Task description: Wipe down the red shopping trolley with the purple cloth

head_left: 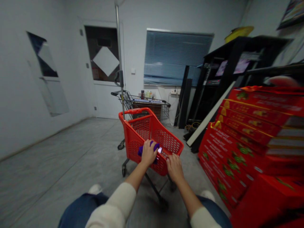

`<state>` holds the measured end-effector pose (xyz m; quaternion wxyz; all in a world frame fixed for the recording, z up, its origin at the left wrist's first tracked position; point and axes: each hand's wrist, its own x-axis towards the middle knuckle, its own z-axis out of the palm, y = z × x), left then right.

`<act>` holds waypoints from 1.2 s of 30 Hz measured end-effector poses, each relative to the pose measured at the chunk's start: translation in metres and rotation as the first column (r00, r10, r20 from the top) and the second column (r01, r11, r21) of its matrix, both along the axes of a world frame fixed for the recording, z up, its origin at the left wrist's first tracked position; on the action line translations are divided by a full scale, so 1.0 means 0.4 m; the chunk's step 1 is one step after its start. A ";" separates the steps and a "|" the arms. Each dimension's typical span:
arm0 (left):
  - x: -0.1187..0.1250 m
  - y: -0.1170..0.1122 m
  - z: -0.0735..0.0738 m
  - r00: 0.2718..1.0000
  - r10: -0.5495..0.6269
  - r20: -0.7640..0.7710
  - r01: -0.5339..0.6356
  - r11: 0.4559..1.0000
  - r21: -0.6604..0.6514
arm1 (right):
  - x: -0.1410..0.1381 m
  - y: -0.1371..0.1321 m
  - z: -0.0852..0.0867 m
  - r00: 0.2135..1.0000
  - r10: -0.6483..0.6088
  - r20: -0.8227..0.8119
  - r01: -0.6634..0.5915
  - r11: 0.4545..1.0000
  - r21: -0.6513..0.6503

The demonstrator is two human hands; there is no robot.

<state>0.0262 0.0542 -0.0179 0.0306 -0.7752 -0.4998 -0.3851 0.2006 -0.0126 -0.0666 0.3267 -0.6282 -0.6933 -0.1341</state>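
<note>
My left hand (149,154) grasps purple cloth (140,150), my right hand (175,167) grips the red cart (133,145), which points near-right, long axis slanting.

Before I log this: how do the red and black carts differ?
The red cart has perforated walls, the black cart wire mesh. The red cart is nearer, the black cart behind. Left hand and right hand are at the red cart, neither at the black cart. Both carts have handles.
</note>
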 end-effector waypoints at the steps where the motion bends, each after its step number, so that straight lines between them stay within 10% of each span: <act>1: 0.005 -0.005 0.000 1.000 -0.009 0.005 0.009 1.000 -0.003 | 0.001 -0.006 -0.004 1.000 -0.013 0.001 0.013 1.000 0.002; 13: -0.047 0.005 0.029 0.998 -0.065 -0.014 0.064 0.997 -0.032 | 0.012 -0.037 0.123 0.984 0.085 0.154 -0.047 0.970 -0.240; 23: 0.023 -0.070 -0.032 0.993 -0.112 0.023 0.111 0.994 0.022 | 0.026 0.019 0.062 0.977 0.064 0.204 -0.032 0.987 -0.158; 36: -0.099 0.098 0.057 0.997 -0.012 -0.070 0.005 0.995 -0.102 | -0.041 -0.016 0.071 0.988 -0.010 0.154 0.038 0.984 -0.174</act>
